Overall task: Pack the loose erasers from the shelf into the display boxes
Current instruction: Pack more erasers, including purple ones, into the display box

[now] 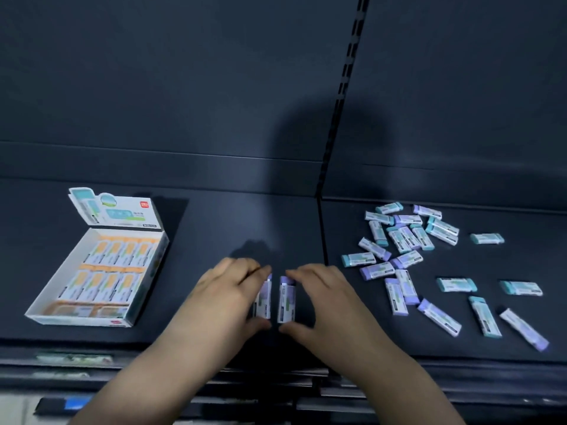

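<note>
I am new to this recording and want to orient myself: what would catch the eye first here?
First come the left hand and right hand at the centre front of the dark shelf, each pinching purple erasers held side by side. To the right lies a scattered heap of loose erasers, teal and purple. To the left stands an open display box holding orange erasers.
</note>
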Available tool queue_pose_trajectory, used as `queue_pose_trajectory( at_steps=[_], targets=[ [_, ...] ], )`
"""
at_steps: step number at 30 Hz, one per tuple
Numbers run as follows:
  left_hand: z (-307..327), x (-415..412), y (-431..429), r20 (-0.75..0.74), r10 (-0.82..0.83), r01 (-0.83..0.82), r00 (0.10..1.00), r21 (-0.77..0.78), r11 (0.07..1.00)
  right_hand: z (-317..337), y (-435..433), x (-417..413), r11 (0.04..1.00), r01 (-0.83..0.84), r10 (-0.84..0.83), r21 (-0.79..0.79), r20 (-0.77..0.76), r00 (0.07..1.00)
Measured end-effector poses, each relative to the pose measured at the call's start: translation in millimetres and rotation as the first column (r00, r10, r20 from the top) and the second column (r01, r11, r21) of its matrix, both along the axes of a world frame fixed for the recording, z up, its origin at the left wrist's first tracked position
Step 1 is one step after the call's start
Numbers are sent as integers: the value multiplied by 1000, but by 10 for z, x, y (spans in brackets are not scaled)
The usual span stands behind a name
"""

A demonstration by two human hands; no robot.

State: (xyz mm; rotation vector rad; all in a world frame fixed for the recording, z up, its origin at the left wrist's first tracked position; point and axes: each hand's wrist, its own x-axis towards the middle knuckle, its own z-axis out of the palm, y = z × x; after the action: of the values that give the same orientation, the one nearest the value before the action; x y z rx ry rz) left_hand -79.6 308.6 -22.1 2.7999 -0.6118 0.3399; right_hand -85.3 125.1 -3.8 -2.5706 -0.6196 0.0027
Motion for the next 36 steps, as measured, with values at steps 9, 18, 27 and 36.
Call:
queue_pose_trajectory(
  at_steps=[9, 18, 27, 36],
  targets=[
    [172, -38, 585, -22, 76, -75, 997, 19, 997, 83, 560, 104, 999, -47, 47, 9, 12, 999],
    [217, 132, 2112, -45, 135, -134, 990, 24, 991, 102, 1906, 286, 1000, 29, -29, -7, 54, 998],
    [255, 348, 2882, -105, 6, -13, 994, -63, 998, 143, 2718, 348, 981, 190, -189, -35, 18, 982],
    [136, 449, 2731, -146, -57, 42, 988, -104, 994, 116, 2829, 431, 979, 169, -170, -109, 5, 985]
  ],
)
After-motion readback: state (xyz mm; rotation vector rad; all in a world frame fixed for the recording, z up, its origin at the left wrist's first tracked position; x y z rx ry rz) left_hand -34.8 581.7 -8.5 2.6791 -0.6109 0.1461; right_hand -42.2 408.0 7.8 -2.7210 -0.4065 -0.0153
